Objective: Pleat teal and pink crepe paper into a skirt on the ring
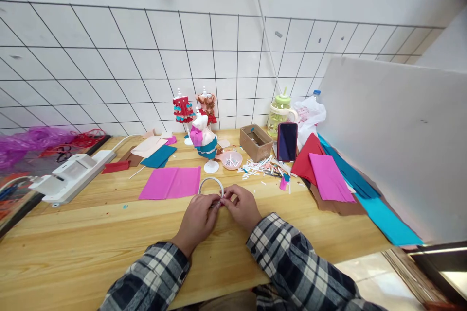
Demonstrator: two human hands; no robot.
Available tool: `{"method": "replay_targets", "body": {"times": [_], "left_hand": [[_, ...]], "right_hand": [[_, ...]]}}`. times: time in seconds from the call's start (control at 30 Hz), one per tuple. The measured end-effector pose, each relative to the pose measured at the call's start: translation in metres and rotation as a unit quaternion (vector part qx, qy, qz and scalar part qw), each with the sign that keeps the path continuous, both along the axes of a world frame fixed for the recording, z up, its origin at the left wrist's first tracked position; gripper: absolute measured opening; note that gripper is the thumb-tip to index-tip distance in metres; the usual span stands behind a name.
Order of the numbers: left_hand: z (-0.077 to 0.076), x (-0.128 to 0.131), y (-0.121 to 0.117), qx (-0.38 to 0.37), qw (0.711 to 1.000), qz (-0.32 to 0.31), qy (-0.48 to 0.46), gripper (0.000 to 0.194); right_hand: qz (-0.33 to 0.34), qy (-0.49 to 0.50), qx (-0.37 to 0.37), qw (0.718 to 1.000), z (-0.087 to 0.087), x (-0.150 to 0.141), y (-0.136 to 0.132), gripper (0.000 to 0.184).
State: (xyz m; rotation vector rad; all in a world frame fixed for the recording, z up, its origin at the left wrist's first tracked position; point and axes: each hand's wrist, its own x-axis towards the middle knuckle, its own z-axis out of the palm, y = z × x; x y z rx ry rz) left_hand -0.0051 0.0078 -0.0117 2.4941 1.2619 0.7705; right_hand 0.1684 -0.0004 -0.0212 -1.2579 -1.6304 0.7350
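Observation:
My left hand (199, 216) and my right hand (241, 204) meet over the front middle of the table, fingers closed around the lower edge of a white roll of tape (211, 180). The roll stands upright, its ring rising above my fingertips. Both hands pinch at its near side; the exact fingertip contact is partly hidden. Just beyond, to the left, lies a magenta sheet of crepe paper (171, 183) with a crease down it. Behind the roll is a small dress form (205, 141) wrapped in white, magenta and teal paper.
Two more dressed forms, one red (183, 109) and one brown (206, 104), stand by the wall. A cardboard box (256, 142), a pink dish (232, 159), white scraps (257, 167), a phone (287, 142) and a bottle (279, 114) sit right of them. A power strip (75, 177) lies left.

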Motion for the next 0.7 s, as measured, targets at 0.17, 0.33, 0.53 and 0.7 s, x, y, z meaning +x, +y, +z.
{"method": "replay_targets", "body": {"times": [0.17,0.33,0.53,0.7], "left_hand": [[0.000,0.001,-0.003,-0.014,1.000,0.002,-0.022,0.018],[0.002,0.001,-0.006,-0.035,0.998,-0.016,-0.052,0.020],[0.004,-0.003,-0.007,-0.019,0.998,-0.021,-0.056,0.026],[0.008,0.000,-0.013,0.055,0.998,-0.030,-0.026,0.029]], "right_hand": [[-0.039,-0.010,0.055,0.998,0.002,0.001,-0.003,0.021],[-0.015,-0.053,0.103,0.993,0.007,0.001,-0.007,0.009],[0.012,-0.067,0.134,0.989,0.006,-0.001,-0.010,0.013],[0.021,-0.066,0.182,0.981,0.007,-0.008,-0.018,0.015]]}}
